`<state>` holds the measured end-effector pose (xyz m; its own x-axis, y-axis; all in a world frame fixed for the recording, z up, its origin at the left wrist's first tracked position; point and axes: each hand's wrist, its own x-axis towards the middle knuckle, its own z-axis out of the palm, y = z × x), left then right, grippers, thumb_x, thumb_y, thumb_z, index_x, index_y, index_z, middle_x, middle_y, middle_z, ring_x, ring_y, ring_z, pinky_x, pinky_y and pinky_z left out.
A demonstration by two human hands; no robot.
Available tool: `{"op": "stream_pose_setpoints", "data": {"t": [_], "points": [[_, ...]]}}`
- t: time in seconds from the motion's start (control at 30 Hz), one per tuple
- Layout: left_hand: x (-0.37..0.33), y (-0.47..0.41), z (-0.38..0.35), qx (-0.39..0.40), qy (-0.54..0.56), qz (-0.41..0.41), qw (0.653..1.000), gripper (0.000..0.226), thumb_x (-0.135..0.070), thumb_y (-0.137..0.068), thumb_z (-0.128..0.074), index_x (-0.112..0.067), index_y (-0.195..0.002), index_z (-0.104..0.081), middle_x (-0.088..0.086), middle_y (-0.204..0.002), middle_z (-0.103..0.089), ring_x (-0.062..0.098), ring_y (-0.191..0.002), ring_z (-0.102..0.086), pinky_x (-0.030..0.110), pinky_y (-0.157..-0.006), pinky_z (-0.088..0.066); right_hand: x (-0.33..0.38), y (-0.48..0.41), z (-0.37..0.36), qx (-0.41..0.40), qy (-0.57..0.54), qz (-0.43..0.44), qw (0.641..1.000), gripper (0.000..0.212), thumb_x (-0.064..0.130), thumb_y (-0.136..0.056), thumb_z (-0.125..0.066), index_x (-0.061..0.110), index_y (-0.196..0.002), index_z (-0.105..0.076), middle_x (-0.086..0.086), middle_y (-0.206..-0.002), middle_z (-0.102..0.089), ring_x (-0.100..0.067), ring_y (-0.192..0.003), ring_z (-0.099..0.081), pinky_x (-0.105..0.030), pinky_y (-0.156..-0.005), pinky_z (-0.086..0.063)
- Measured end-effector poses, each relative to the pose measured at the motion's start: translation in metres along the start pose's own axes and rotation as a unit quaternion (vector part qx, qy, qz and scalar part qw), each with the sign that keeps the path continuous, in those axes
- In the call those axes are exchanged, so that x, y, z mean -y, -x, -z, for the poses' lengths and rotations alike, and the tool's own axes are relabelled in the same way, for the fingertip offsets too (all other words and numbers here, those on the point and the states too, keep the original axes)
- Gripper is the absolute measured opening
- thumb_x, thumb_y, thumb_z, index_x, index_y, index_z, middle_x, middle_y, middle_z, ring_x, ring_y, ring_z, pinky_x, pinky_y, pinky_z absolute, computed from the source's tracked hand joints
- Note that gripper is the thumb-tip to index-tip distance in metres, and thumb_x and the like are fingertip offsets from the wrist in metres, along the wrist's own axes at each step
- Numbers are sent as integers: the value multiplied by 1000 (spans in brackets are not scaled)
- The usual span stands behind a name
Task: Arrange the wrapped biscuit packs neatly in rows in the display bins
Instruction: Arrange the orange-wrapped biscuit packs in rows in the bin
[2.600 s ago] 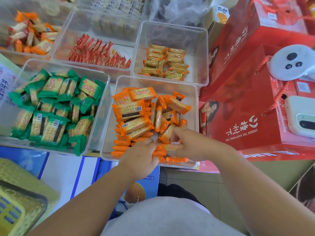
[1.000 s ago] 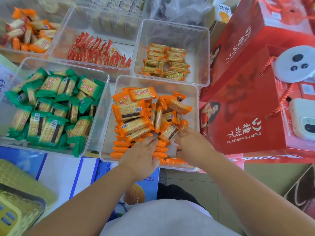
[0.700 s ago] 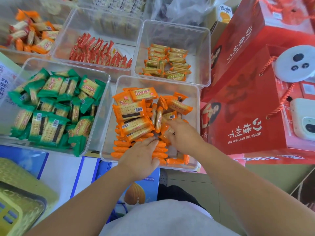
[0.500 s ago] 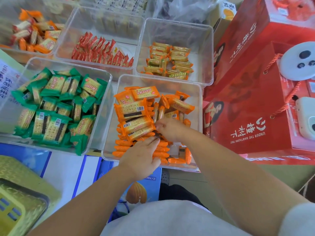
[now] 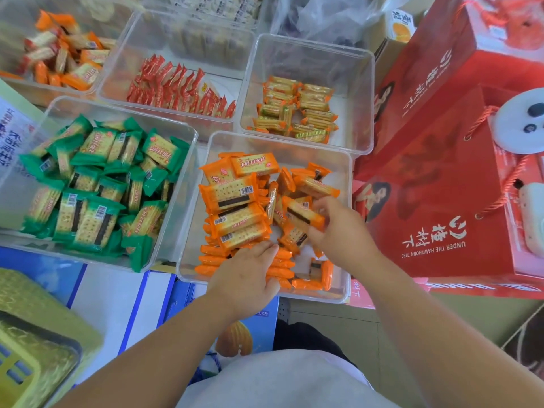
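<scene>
My right hand (image 5: 341, 234) pinches one orange pack (image 5: 303, 214) between thumb and fingers, lifted just above the jumble in the middle of the clear bin (image 5: 282, 141). My left hand (image 5: 245, 276) lies flat with straight fingers, pressing on the row (image 5: 284, 265) of packs that stand on edge along the bin's near wall. It grips nothing.

To do this step well, I think I should turn the pack on edge to match the row. Then I would slide it in toward the right end, where a bit of the bin's floor shows through. My left palm should brace the standing packs so they don't tip over one after another.

The wrappers are glossy film with crimped ends, probably slippery, so a firm pinch on the long sides seems wise. Each pack is a flat, stiff rectangle with a dark strip along it. The loose packs (image 5: 232, 195) lie overlapped behind the row, some with barcodes up. The bin is smooth, hard, see-through plastic with rounded corners.
</scene>
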<state>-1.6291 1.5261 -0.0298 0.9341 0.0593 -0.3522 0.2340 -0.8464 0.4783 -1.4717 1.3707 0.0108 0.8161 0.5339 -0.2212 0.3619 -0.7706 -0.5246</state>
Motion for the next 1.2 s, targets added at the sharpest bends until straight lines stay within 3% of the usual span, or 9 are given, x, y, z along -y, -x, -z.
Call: {"op": "stream_pose_setpoints", "data": {"t": [0.13, 0.27, 0.43, 0.63, 0.77, 0.83, 0.9, 1.0, 1.2], "points": [[-2, 2, 0, -11, -12, -1, 1000, 66, -47, -94, -35, -28, -156, -23, -11, -162, -24, 14, -140, -33, 37, -102, -47, -3, -4, -4, 26, -41, 13, 999, 19, 19, -89, -68, 20, -108, -69, 2, -89, -60, -15, -77, -57, -25, -62, -38], [-2, 3, 0, -18, -11, -3, 1000, 67, -47, -92, -32, -28, -156, -22, -12, -162, -23, 13, -139, -34, 36, -102, -47, 8, -17, -19, 113, 51, 54, 991, 9, 17, -88, -66, 8, -90, -67, -10, -92, -59, -26, -87, -56, -36, -72, -44], [-5, 5, -2, -63, 8, 1, 998, 69, -46, -90, -42, -31, -154, -21, -12, -154, -27, 11, -122, -49, 24, -78, -51, 26, -29, -33, 143, 96, 77, 982, 22, 21, -88, -66, 20, -70, -53, 1, -69, -50, -24, -75, -55, -32, -59, -37], [-7, 3, -1, -70, 3, 1, 998, 86, -41, -88, -51, -25, -159, -5, -7, -160, -14, 13, -125, -43, 26, -80, -53, 24, -39, -33, 222, 51, 112, 967, 21, 29, -90, -64, 13, -92, -76, -3, -87, -70, -22, -84, -64, -38, -73, -54], [-10, 2, 1, -68, -36, 1, 997, 81, -41, -88, -50, -24, -158, -13, 0, -154, -15, 20, -125, -42, 27, -83, -49, 10, -47, -23, 338, -79, 13, 938, 23, 33, -100, -51, 24, -102, -72, 9, -100, -69, -11, -97, -63, -25, -81, -50], [-11, 0, 2, -61, -55, -1, 997, 80, -43, -87, -49, -21, -157, -17, 1, -153, -15, 22, -130, -38, 30, -90, -48, 5, -51, -26, 327, -107, -20, 939, 29, 23, -103, -43, 25, -107, -72, 12, -110, -68, -9, -103, -61, -19, -85, -46], [-11, 0, 4, -53, -71, -8, 996, 80, -45, -87, -46, -19, -157, -17, 2, -157, -10, 23, -134, -34, 34, -96, -47, 3, -54, -34, 294, -60, -26, 954, 34, 11, -100, -43, 21, -116, -71, 5, -110, -69, -16, -105, -60, -25, -86, -48], [-9, -2, 7, -39, -78, -26, 996, 80, -44, -88, -43, -15, -158, -17, -1, -165, 4, 22, -139, -30, 38, -104, -45, 3, -53, -45, 347, 8, 0, 938, 34, 5, -95, -50, 27, -115, -68, 11, -80, -63, -17, -82, -61, -22, -62, -43], [-5, -4, 8, -25, -56, -42, 997, 78, -44, -90, -41, -19, -159, -13, -5, -167, 7, 19, -145, -25, 36, -109, -42, 5, -51, -46, 392, 199, 113, 891, 64, 14, -97, -60, 36, -150, -33, -2, -108, -66, -21, -87, -61, -35, -75, -52]]}}
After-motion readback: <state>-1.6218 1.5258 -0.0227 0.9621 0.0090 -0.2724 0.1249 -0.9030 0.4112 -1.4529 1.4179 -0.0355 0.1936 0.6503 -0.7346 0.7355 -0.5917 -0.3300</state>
